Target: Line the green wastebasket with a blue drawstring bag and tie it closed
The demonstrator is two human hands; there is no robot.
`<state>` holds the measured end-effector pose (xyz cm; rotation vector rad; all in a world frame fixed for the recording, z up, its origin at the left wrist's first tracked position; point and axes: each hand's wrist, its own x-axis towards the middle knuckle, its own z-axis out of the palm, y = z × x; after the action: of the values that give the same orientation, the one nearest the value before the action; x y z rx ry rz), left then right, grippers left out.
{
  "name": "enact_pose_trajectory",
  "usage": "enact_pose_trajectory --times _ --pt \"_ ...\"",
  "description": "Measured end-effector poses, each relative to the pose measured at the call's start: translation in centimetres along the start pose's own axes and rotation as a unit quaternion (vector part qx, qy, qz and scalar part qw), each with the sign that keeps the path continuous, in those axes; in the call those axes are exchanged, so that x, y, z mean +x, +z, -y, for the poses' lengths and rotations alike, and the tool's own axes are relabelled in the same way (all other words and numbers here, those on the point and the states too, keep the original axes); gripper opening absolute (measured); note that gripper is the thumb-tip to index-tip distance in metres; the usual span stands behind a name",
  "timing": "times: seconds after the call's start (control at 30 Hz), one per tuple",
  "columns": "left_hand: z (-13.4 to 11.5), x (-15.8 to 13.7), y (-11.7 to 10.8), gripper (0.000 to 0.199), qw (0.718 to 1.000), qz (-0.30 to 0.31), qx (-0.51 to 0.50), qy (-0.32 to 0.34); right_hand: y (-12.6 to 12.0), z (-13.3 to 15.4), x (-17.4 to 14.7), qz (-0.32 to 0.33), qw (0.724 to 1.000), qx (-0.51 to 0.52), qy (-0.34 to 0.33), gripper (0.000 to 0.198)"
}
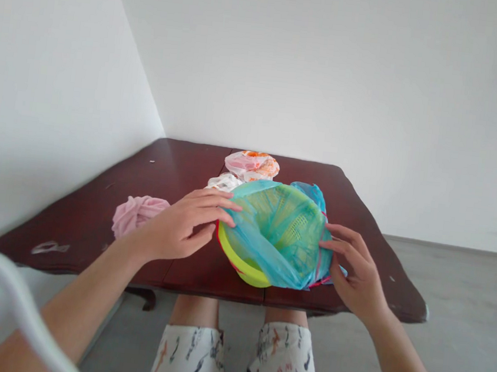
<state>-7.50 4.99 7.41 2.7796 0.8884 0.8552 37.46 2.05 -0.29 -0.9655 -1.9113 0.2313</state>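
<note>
A yellow-green basket [251,274] with slotted walls lies tilted at the table's near edge, its mouth towards me. A thin, see-through blue garbage bag [274,260] lines its inside and is folded over part of the rim; the lower left rim is bare. My left hand [186,224] holds the bag's edge at the left rim, fingers on top and thumb below. At the right rim my right hand [355,271] grips the bag between fingertips and thumb. Loose blue film bunches behind and beside the basket on the right.
A bundled pink cloth [139,216] sits at the left of the dark red wooden table [180,164]. Behind the basket lie a crumpled white plastic bag [223,181] and a white-and-orange plastic bag [253,166]. A white cable [11,285] crosses the lower left. White walls stand behind and left.
</note>
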Motion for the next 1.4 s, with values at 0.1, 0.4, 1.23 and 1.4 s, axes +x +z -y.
enact_pose_trajectory --times 0.1,0.4,1.23,1.4 --pt "-0.2 -0.4 0.1 0.029 0.999 -0.034 -0.021 0.014 0.8 -0.3 -0.9 -0.058 0.998 -0.017 -0.028 0.036" --pt "0.2 -3.0 2.8 0.029 0.99 -0.143 -0.017 -0.007 3.3 -1.4 -3.3 -0.177 0.978 -0.069 -0.087 0.027" --pt "-0.8 -7.1 9.6 0.03 0.981 -0.153 -0.057 -0.108 3.7 5.3 -3.6 -0.068 0.977 -0.086 -0.184 0.05" --pt "-0.9 -7.5 10.3 0.028 0.982 -0.132 -0.007 -0.137 4.7 5.6 -4.1 -0.13 0.967 -0.104 -0.191 0.042"
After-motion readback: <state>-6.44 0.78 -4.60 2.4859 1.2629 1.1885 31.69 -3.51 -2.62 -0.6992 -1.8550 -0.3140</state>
